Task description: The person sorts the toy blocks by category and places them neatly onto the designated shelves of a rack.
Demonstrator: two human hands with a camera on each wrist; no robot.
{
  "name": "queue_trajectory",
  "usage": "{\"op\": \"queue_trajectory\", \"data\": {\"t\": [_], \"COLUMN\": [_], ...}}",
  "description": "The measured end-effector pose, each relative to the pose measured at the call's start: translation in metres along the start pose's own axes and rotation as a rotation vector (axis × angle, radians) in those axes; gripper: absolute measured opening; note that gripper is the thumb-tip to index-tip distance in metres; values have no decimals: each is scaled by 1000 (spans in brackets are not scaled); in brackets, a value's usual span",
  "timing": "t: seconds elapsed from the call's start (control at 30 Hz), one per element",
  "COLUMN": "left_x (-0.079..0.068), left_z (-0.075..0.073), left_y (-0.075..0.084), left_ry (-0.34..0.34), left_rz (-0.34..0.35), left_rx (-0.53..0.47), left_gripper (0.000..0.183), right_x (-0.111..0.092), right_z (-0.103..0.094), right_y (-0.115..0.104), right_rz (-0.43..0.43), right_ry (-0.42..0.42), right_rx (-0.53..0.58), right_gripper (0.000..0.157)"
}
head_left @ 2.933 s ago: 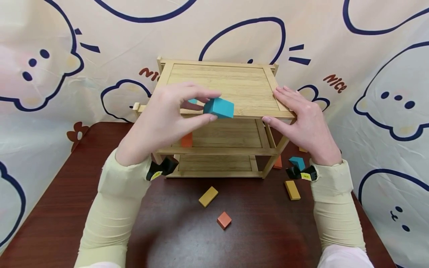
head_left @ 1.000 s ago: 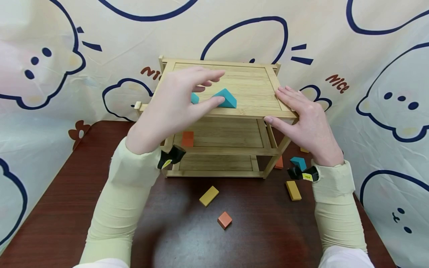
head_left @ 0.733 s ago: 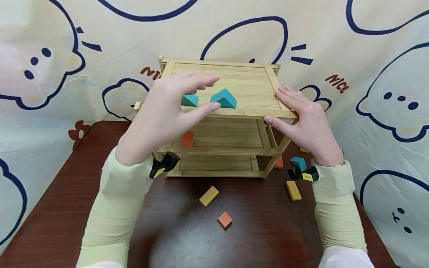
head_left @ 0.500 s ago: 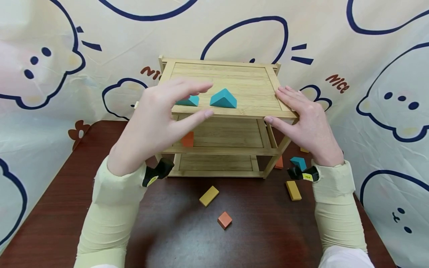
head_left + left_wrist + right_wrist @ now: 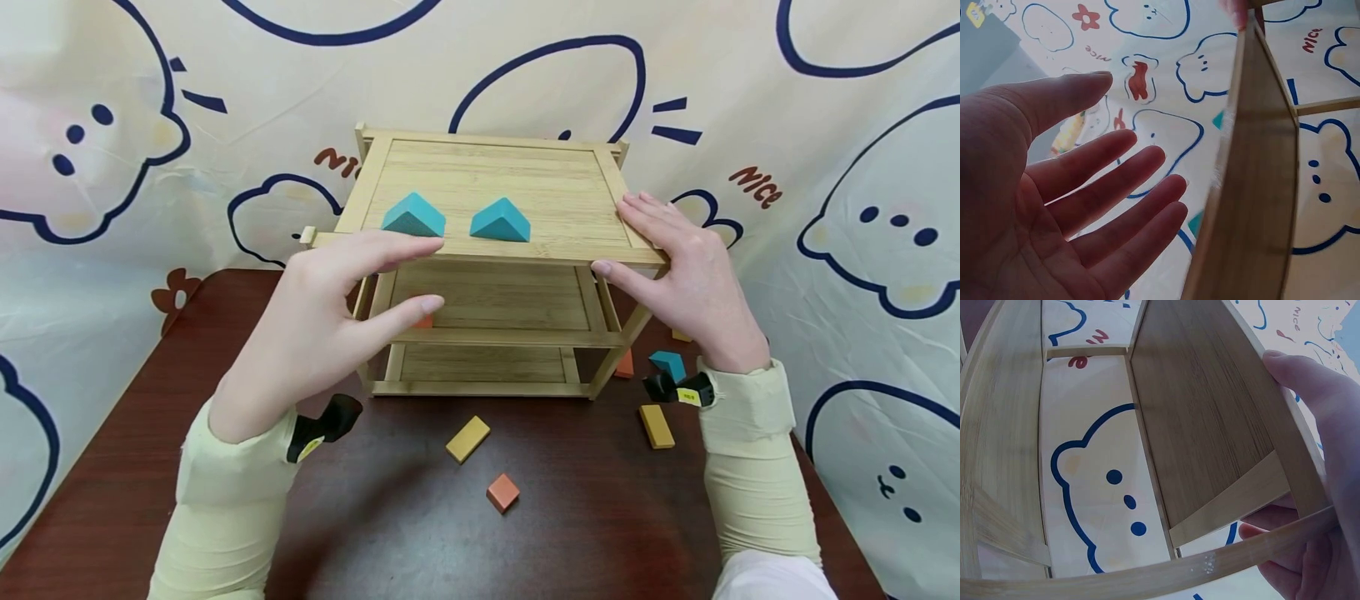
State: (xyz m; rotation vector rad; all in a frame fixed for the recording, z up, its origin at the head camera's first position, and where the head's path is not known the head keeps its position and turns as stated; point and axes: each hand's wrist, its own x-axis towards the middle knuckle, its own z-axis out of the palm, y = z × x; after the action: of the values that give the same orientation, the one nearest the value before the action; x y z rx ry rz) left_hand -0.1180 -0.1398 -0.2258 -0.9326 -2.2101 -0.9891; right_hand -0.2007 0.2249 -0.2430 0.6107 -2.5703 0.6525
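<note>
Atop shelf, two blue blocks; middle tier, orange block; left grip wide, right grip holding shelf.

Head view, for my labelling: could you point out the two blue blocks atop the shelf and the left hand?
Left blue block [image 5: 414, 220]: head view, front face.
Right blue block [image 5: 498, 224]: head view, front face.
Left hand [image 5: 318, 304]: head view, back of the hand.

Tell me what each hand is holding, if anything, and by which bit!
The left hand holds nothing. The right hand holds the wooden rack by the front right corner of its top shelf.
</note>
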Motion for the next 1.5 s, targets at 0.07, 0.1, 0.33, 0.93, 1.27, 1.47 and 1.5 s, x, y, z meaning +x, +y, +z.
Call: {"op": "queue_trajectory", "data": {"t": [0.07,0.1,0.33,0.93,1.27,1.47,1.5], "left_x": [-5,-8,-30,-74,-90,-97,-97], "left_z": [0,0,-3,-32,-49,-52,-51], "left_y": [-2,-4,-14,-49,-83,-110,-114], "left_ry": [3,5,17,58,57,37,33], "left_rz": [-20,-30,-116,-325,-616,-724,-733], "left_rx": [1,-1,51,133,119,115,115], "left_gripper": [46,47,49,49,46,52,53], "right_x": [0,0,0,1,0,0,0], "right_z": [0,0,0,1,0,-1,-1], "right_y": [0,0,0,0,-1,-1,-1], "right_rz": [0,0,-5,-14,1,16,17], "right_ry": [1,1,3,15,6,-5,-7], "right_rx": [2,3,3,-1,4,7,7], "right_gripper": [75,75,75,74,74,75,75]}}
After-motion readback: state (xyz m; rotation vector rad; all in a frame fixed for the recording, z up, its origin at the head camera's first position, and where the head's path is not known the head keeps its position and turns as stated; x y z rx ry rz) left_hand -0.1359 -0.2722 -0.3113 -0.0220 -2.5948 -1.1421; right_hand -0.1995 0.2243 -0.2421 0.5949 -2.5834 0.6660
